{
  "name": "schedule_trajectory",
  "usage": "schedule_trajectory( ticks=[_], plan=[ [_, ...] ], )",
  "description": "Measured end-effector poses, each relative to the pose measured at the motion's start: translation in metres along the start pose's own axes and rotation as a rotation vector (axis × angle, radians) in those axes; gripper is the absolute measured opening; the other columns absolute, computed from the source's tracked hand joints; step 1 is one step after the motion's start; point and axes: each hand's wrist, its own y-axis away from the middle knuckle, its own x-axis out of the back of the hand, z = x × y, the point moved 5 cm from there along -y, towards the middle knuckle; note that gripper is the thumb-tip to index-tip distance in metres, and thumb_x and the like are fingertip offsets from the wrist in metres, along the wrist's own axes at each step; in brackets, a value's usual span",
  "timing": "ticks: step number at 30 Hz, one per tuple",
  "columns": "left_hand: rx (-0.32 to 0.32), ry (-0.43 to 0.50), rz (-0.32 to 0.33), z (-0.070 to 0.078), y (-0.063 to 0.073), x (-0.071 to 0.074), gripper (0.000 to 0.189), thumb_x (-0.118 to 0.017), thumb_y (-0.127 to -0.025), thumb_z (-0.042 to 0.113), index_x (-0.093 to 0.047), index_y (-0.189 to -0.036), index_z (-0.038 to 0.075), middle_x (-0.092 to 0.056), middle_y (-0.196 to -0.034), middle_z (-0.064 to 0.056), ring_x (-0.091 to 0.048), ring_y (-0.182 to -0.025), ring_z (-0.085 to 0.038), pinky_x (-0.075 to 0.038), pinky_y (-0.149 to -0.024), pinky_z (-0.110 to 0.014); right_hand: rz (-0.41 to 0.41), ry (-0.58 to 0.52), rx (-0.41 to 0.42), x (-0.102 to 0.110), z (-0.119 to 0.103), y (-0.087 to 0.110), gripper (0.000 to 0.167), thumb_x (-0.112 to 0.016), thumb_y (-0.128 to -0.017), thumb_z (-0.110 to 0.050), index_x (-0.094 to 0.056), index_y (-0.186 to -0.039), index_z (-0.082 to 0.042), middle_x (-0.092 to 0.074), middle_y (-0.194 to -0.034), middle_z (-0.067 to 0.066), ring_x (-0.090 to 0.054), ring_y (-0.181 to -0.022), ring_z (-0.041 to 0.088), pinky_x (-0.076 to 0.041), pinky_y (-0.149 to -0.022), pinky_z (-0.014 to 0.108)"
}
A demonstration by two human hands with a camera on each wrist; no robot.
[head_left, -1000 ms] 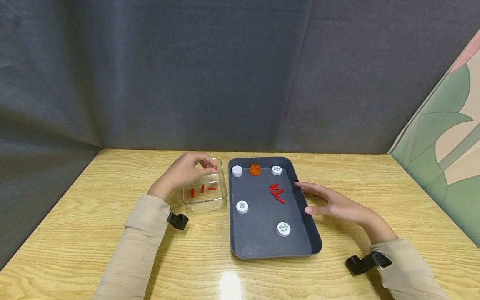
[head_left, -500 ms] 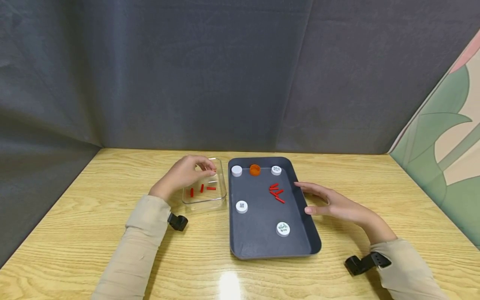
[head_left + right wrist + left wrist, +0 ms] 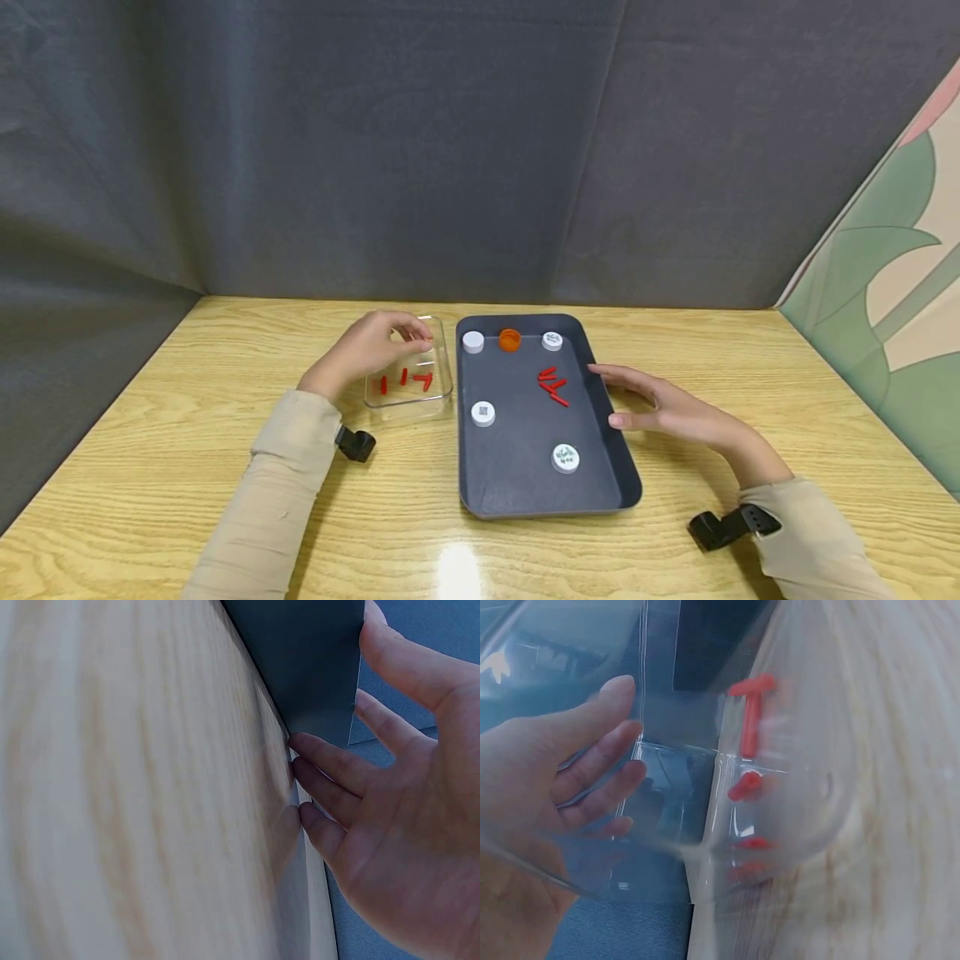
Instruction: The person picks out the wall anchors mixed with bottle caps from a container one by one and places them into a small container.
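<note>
My left hand (image 3: 382, 342) hovers over the clear box (image 3: 408, 410), fingers loosely bent. In the left wrist view nothing shows between its thumb and fingers. Several short red sticks (image 3: 384, 385) lie on the box's floor, two of them touching in a T shape (image 3: 751, 724). To the right stands a dark grey tray (image 3: 517, 492) with a small heap of red sticks (image 3: 553, 386) in it. My right hand (image 3: 667, 408) has its fingers spread at the tray's right rim, thumb and fingertips against the wall, as the right wrist view also shows.
Inside the tray are several white caps (image 3: 566, 458) and an orange cap (image 3: 510, 340). The wooden table (image 3: 360, 533) ends at a grey cloth backdrop (image 3: 390, 167). A patterned panel (image 3: 885, 317) stands at the far right.
Another red stick has landed in the clear box, against the rightmost one there. My left hand, now without it, has stayed nearly still; the right hand has not moved.
</note>
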Motion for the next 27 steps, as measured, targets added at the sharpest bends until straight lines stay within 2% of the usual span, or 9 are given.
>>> schedule_trajectory(
  ticks=[7,17,27],
  plan=[
    [0.002,-0.019,0.010,0.003,0.000,0.001,0.012,-0.074,-0.091,0.030,-0.075,-0.100,0.021,-0.068,-0.091,0.006,-0.060,-0.090,-0.015,-0.045,-0.083,-0.038,0.003,-0.003,-0.002,0.000,-0.001,0.000,0.071,-0.071,-0.093,-0.024,-0.036,-0.153,-0.014,-0.039,-0.153,0.017,-0.036,-0.139,0.040,-0.026,-0.108,0.061],
    [-0.049,-0.042,0.017,0.020,0.001,0.000,0.009,-0.074,-0.091,0.029,-0.074,-0.098,0.023,-0.068,-0.092,0.009,-0.060,-0.090,-0.012,-0.046,-0.084,-0.037,0.011,0.019,0.004,0.000,-0.003,0.000,0.071,-0.071,-0.093,-0.024,-0.037,-0.153,-0.013,-0.040,-0.152,0.017,-0.037,-0.139,0.039,-0.028,-0.108,0.060],
    [-0.082,-0.062,0.006,0.033,0.000,-0.005,0.016,-0.075,-0.090,0.028,-0.076,-0.104,0.019,-0.067,-0.091,0.010,-0.060,-0.088,-0.011,-0.046,-0.081,-0.036,0.016,0.018,0.001,0.000,-0.003,0.000,0.071,-0.072,-0.092,-0.025,-0.037,-0.153,-0.013,-0.039,-0.152,0.017,-0.038,-0.138,0.039,-0.029,-0.108,0.060]
  ],
)
